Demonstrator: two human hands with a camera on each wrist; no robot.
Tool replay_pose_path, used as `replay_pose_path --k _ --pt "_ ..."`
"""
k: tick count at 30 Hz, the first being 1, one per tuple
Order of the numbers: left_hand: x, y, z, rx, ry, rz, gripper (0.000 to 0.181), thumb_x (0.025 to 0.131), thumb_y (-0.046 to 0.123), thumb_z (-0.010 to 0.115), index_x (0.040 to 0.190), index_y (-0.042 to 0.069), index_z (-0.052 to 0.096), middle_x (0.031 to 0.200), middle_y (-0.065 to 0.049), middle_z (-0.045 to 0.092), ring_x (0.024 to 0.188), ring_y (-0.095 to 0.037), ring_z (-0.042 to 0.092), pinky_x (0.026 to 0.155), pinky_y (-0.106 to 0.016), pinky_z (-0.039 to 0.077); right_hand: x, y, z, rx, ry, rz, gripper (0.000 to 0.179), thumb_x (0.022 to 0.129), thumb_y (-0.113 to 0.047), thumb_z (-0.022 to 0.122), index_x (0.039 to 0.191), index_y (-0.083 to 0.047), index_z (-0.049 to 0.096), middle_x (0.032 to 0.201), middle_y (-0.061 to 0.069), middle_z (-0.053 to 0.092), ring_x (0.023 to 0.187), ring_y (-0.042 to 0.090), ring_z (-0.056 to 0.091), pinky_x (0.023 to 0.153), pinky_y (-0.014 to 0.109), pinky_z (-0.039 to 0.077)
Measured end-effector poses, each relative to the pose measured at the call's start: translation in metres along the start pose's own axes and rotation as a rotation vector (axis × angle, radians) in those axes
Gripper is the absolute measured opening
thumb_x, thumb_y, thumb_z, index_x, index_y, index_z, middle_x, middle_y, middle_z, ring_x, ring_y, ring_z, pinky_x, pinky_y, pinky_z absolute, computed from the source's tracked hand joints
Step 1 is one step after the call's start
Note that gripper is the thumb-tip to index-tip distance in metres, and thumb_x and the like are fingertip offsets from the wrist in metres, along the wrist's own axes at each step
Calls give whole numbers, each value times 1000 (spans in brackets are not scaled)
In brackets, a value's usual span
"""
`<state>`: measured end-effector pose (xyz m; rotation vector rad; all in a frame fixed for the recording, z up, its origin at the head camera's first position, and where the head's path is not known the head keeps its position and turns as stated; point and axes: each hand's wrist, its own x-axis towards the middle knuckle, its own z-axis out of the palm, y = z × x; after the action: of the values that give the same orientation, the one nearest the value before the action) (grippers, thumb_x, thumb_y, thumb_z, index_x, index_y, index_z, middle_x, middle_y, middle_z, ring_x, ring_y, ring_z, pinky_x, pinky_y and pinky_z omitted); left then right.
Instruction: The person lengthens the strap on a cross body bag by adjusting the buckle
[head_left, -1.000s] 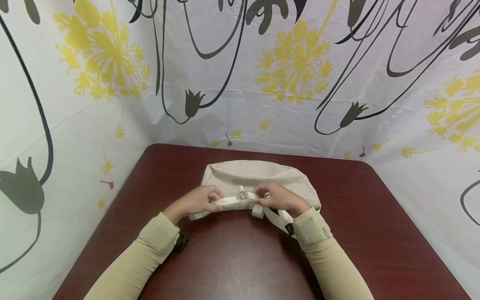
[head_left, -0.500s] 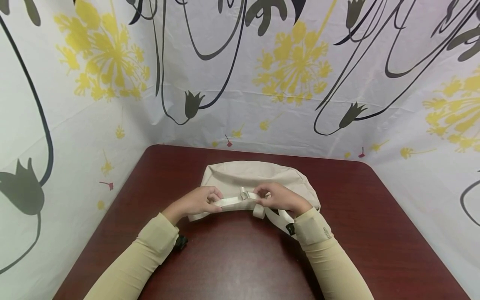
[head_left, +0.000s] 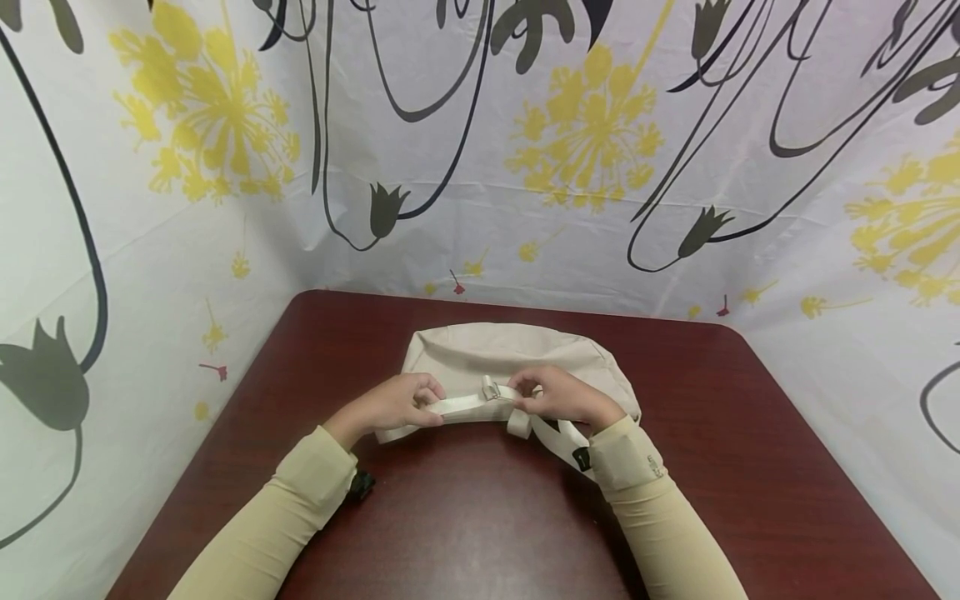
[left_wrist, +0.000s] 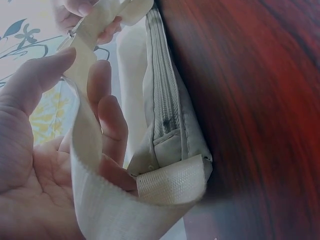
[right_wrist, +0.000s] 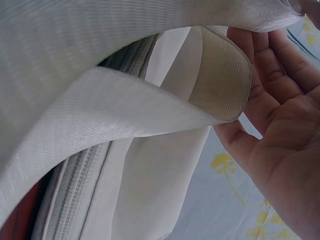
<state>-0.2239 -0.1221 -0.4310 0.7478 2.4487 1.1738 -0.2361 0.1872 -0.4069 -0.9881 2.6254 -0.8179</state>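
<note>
A cream bag [head_left: 525, 346] lies on the table, its zipper [left_wrist: 162, 75] facing the person. My left hand [head_left: 397, 400] pinches the bag's webbing strap [head_left: 461, 403] between thumb and fingers. To the right, my right hand [head_left: 558, 393] pinches the same strap close beside a small metal buckle [head_left: 491, 391]. The strap is held up off the bag's front side between both hands. A loose strap loop [head_left: 519, 422] hangs below the right fingers. In the right wrist view, a wide strap [right_wrist: 100, 107] runs across the zipper and partly hides the right fingertips.
The dark red table [head_left: 465, 508] extends around the bag. White patterned fabric [head_left: 480, 167] surrounds the table's back and sides. A strap end with a black piece [head_left: 581, 457] lies by the right sleeve, and a black object [head_left: 362, 485] sits under the left cuff.
The buckle and the hanging strap loop have shifted slightly to the right. Both hands keep their hold on the strap and stay nearly still.
</note>
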Motion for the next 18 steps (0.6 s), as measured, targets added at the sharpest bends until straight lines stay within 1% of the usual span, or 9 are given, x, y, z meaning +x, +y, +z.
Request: replay_pose_path --k 6,13,18 --pt "0 1 0 -18 -4 -11 32 81 22 78 106 11 60 110 -6 69 102 -20 58 92 -42 44 -1 0 -1 -1 1 -2 13 88 -16 67 101 -16 65 82 -8 62 78 8 57 75 28 46" --pt "-2 4 -1 -24 -10 -14 33 82 21 77 107 10 60 112 -8 68 102 -21 58 91 -42 44 0 1 0 1 1 0 13 89 -17 67 101 -16 65 83 -8 63 79 9 57 77 32 48" --pt "-3 4 -2 -28 -6 -20 32 82 20 78 107 10 60 111 -8 68 100 -20 58 90 -40 45 -1 0 -2 -7 0 -4 13 89 -18 67 102 -16 65 84 -9 63 80 8 57 78 32 47"
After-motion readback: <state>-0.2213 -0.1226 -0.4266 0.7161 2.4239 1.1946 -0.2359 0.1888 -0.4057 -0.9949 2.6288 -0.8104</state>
